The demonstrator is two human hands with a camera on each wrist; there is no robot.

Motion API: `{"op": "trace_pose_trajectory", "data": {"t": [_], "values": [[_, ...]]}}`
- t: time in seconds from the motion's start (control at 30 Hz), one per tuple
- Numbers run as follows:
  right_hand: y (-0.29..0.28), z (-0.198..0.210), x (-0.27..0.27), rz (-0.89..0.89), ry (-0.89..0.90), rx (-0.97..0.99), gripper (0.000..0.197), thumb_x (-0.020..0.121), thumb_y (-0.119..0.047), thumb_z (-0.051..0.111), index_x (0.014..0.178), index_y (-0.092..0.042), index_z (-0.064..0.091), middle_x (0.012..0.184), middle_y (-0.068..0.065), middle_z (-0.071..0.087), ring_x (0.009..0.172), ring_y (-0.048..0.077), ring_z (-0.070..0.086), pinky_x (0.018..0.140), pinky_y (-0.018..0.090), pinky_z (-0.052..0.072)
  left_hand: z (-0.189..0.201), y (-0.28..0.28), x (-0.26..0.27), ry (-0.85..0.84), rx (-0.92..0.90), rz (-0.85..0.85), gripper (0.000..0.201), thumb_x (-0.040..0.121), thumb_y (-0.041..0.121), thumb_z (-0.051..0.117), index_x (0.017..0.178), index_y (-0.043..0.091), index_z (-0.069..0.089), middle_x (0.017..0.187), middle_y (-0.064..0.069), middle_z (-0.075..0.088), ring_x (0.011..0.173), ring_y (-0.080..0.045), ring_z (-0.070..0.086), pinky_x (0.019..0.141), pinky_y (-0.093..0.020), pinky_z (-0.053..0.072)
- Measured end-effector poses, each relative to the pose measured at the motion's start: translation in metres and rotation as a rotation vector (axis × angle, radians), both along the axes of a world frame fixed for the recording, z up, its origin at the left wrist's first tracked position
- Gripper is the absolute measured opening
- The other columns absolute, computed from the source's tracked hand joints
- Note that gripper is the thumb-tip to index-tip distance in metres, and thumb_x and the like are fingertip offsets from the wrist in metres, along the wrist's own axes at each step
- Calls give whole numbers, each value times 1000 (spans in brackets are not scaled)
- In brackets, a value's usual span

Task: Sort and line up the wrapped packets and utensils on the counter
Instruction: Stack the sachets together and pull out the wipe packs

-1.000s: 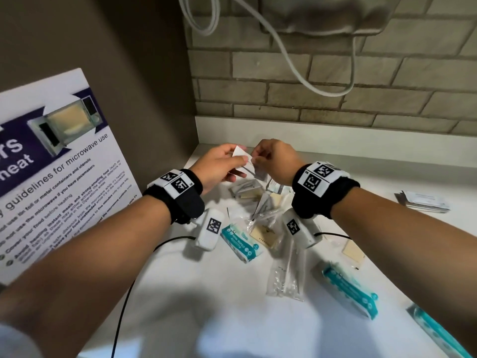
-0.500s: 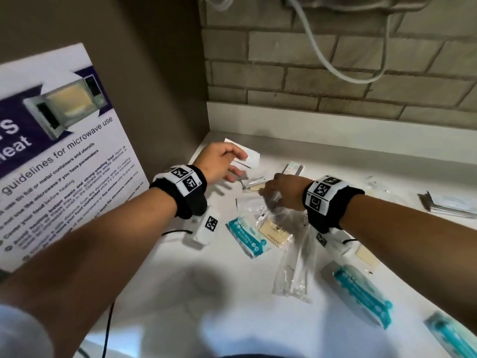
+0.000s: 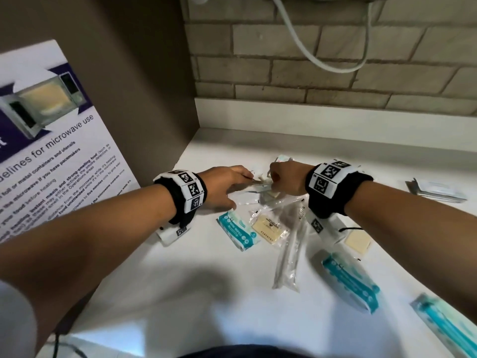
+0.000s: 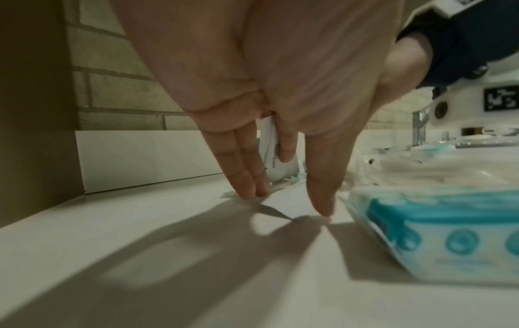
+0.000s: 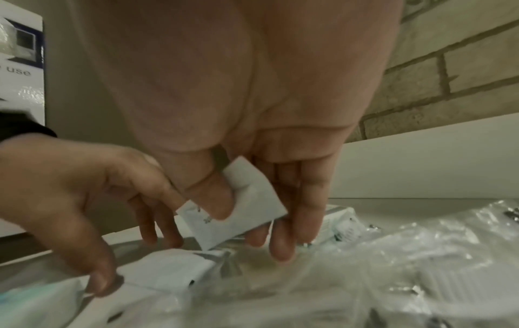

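Wrapped packets lie in a loose pile on the white counter. Among them are a teal wipes pack, a cream packet in clear wrap and a clear-wrapped utensil. My right hand pinches a small white sachet between thumb and fingers, just above the pile. My left hand reaches down beside it with straight fingers. Its fingertips touch a flat white packet on the counter.
A second teal pack, a third and a cream square lie to the right. A stack of flat packets sits at the far right. A microwave sign leans at left. The brick wall carries a hanging cable.
My left hand, which held a sachet up at the left, has come down to the counter beside the right hand. My right hand has come off the pile and holds a white sachet.
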State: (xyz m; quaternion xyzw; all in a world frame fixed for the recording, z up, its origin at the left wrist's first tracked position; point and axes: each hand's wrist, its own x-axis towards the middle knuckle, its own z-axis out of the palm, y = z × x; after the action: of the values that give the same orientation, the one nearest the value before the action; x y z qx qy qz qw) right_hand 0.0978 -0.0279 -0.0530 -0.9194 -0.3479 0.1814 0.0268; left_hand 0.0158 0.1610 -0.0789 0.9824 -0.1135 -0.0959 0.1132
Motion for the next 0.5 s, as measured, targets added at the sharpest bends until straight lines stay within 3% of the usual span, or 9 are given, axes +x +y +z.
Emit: {"op": "trace_pose_trajectory", "data": {"t": [0.07, 0.23, 0.37, 0.5], "values": [[-2, 5, -2, -61, 131, 101, 8, 93, -16, 48, 86, -14, 45, 90, 5, 66, 76, 21, 61, 71, 32, 47, -1, -3, 0, 18, 20, -7, 66, 78, 20, 74, 139, 22, 50, 146, 17, 37, 122, -9, 48, 102, -24, 44], [-6, 18, -2, -225, 469, 389, 9, 93, -3, 53, 97, -7, 47, 75, 10, 68, 56, 20, 61, 54, 28, 53, 0, -6, 1, 38, -23, 17, 56, 77, 15, 74, 130, 25, 58, 129, 16, 48, 100, -10, 58, 89, -27, 54], [-10, 24, -3, -212, 517, 461, 4, 95, -4, 50, 95, -6, 47, 75, 8, 68, 55, 19, 61, 56, 28, 53, 0, -10, 1, -10, 26, 26, 50, 78, 11, 71, 125, 18, 57, 125, 10, 49, 94, -14, 59, 83, -27, 54], [-14, 23, -3, -239, 526, 530, 4, 95, -5, 50, 92, -8, 50, 70, 4, 69, 55, 18, 60, 55, 26, 52, -2, -12, 1, -32, 7, 49, 47, 79, 8, 66, 123, 16, 54, 123, 8, 47, 83, -10, 53, 66, -12, 41]]}}
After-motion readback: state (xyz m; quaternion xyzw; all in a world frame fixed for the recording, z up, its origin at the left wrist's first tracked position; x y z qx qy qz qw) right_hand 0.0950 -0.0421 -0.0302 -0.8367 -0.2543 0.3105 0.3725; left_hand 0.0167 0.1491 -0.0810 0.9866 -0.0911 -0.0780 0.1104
